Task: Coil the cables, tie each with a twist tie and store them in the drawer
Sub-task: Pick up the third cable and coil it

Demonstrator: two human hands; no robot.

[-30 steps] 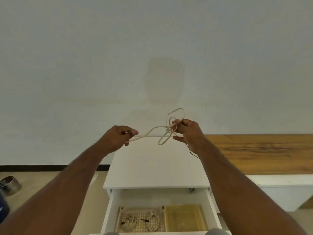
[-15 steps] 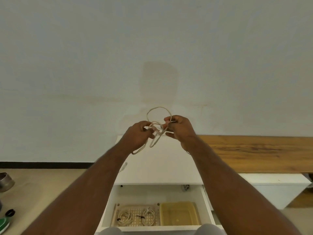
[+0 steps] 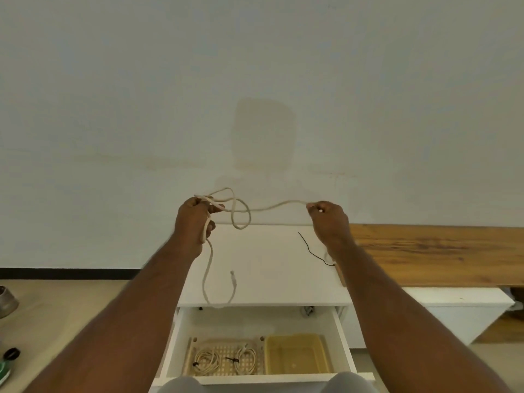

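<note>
Hands (image 3: 195, 219) apart, cable (image 3: 272, 207) stretched sideways

Counting two hands: left hand (image 3: 194, 219) and right hand (image 3: 329, 219), sharing one loose cream cable (image 3: 241, 211) in the air. Seeing one black twist tie (image 3: 310, 249) lying on one white cabinet top (image 3: 269, 279). Finding one open drawer (image 3: 341, 341) holding two trays: one perforated tray (image 3: 188, 361) and one yellow tray (image 3: 297, 355). Tallying two coiled cables: one coil (image 3: 205, 361) and another coil (image 3: 247, 360), both in the perforated tray. Noting one wooden bench top (image 3: 439, 251).
</note>
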